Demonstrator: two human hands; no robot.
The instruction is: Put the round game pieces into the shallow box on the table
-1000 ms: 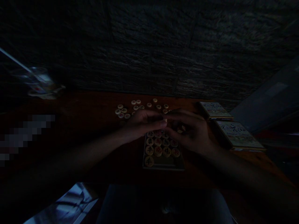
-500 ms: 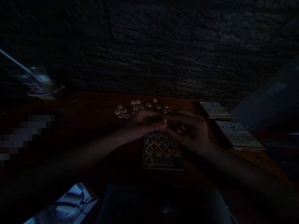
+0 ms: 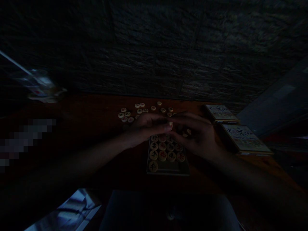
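Over the far end of the open box [image 3: 172, 166], the left hand [image 3: 145, 128] is grasping a small piece [image 3: 170, 125] at the tip of its thumb, with a bit of pale and red surface showing. The right hand [image 3: 198, 133] is hanging over the far right corner of the box, its fingers curving in toward that same piece; whether they are touching it or holding anything themselves, I cannot tell.

Inside the box, round pieces [image 3: 171, 156] are lying flat in rows, their black and red characters facing up, and both hands are partly covering the farthest ones. One black-marked disc [image 3: 153, 166] is sitting by itself in the near left corner of the box.

Beyond the box, loose pieces [image 3: 140, 111] are lying scattered on the dark wooden table [image 3: 96, 106], and a few more are showing just right of the box's far end, beside the right hand. Farther right of the box, two flat cases with pale printed lids, a far case [image 3: 220, 112] and a near case [image 3: 247, 138], are resting close together. Well to the left of the box and beyond it, a clear cup [image 3: 39, 83] is standing with a straw [image 3: 15, 62] leaning out. Behind everything, past the box, a rough stone wall [image 3: 154, 67] is rising.
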